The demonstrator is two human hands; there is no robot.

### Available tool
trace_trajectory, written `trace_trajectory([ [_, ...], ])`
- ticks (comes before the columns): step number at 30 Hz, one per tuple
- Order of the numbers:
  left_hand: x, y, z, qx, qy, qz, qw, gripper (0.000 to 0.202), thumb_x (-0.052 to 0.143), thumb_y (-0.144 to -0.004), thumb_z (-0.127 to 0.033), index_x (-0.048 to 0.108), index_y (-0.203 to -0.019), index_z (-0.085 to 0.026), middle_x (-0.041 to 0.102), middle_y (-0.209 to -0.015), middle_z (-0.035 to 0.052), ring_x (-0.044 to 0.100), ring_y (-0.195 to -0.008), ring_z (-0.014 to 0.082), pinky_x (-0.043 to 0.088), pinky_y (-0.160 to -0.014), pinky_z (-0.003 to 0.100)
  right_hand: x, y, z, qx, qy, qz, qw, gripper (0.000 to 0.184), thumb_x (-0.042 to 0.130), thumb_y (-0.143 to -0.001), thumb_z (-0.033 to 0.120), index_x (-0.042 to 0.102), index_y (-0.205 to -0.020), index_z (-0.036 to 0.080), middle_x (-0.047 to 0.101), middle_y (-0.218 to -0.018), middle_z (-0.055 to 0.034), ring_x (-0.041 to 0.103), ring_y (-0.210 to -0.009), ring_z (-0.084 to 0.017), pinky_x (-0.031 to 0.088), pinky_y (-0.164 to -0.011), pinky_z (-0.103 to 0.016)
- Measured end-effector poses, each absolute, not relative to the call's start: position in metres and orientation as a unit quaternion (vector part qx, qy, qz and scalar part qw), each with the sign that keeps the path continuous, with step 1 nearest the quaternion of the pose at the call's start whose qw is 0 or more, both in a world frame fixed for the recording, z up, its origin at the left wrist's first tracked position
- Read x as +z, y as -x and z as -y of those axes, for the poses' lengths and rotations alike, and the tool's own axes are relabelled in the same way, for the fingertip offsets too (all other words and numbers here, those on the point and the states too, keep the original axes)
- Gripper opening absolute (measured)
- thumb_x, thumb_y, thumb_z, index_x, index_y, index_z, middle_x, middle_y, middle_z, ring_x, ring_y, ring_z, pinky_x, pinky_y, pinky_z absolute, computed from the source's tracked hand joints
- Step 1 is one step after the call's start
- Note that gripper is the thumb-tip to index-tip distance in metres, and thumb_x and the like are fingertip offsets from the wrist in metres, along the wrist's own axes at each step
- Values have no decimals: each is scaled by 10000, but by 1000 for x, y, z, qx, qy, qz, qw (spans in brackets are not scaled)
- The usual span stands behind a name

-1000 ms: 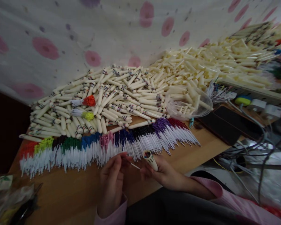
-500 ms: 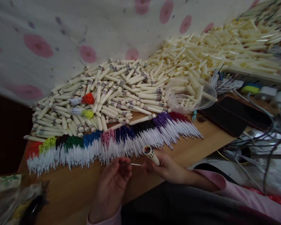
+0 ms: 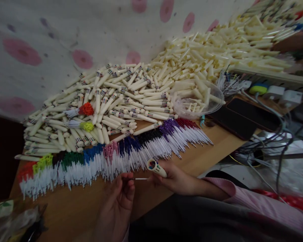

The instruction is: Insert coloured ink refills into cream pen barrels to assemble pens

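Stick: our thin white stick with a dark end (image 3: pixel 140 178) now shows that end, hidden a moment ago; it spans both hands, outside the tube.
Left hand (image 3: pixel 120 198): fingers pinch the dark end, the rest loosely curled.
Right hand (image 3: pixel 178 179): fingers wrap our tilted cream plastic tube (image 3: pixel 160 170), tips at the white end.

Bare desk (image 3: pixel 75 210) along near edge, left of hands (image 3: pixel 120 198): low pass open. Gap between hands spanned by thin refill (image 3: pixel 140 178). Deeper in, refill row (image 3: pixel 141 153), then pen heap (image 3: pixel 111 101), block. Phones (image 3: pixel 254 114) crowd right edge.
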State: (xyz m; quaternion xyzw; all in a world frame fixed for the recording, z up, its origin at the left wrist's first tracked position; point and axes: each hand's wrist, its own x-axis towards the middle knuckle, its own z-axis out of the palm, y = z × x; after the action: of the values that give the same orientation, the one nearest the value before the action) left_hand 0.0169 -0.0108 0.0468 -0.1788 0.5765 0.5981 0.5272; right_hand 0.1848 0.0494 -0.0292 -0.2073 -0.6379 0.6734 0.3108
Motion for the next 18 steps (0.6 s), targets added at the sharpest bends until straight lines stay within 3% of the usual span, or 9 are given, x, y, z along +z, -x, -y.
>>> trace_trajectory([
  [4, 51, -21, 14, 602, 181, -577, 522, 544, 316, -883, 50, 736, -569, -95, 728, -634, 105, 694, -504, 134, 598, -497, 185, -29, -186, -51, 632, 219, 678, 306, 244, 548, -960, 327, 621, -813, 147, 670, -760, -37, 629, -720, -143, 492, -683, -247],
  [8, 48, -26, 17, 624, 160, -575, 504, 480, 371, -855, 44, 739, -577, -91, 728, -636, 99, 693, -511, 139, 598, -498, 192, -29, -188, -51, 618, 217, 691, 305, 188, 543, -938, 250, 623, -802, 147, 669, -759, -30, 623, -713, -138, 480, -671, -236],
  [14, 40, -26, 20, 654, 101, -572, 485, 191, 582, -685, -28, 738, -596, -94, 738, -665, 80, 691, -550, 128, 591, -526, 159, -29, -184, -49, 656, 214, 659, 300, 261, 554, -946, 353, 531, -755, 177, 604, -721, -3, 569, -667, -123, 459, -643, -238],
  [17, 43, -4, 31, 676, 56, -585, 444, 50, 732, -587, -122, 727, -615, -162, 734, -663, 12, 675, -560, 106, 583, -533, 131, -25, -184, -49, 664, 240, 649, 284, 394, 662, -883, 434, 419, -681, 198, 468, -636, 54, 452, -586, -91, 376, -558, -209],
  [18, 45, 7, 36, 692, 20, -582, 426, 104, 791, -571, -180, 729, -652, -199, 737, -684, -18, 674, -583, 95, 581, -552, 117, -23, -184, -49, 657, 241, 659, 275, 426, 692, -860, 444, 402, -668, 200, 414, -618, 68, 402, -569, -83, 337, -536, -205],
])
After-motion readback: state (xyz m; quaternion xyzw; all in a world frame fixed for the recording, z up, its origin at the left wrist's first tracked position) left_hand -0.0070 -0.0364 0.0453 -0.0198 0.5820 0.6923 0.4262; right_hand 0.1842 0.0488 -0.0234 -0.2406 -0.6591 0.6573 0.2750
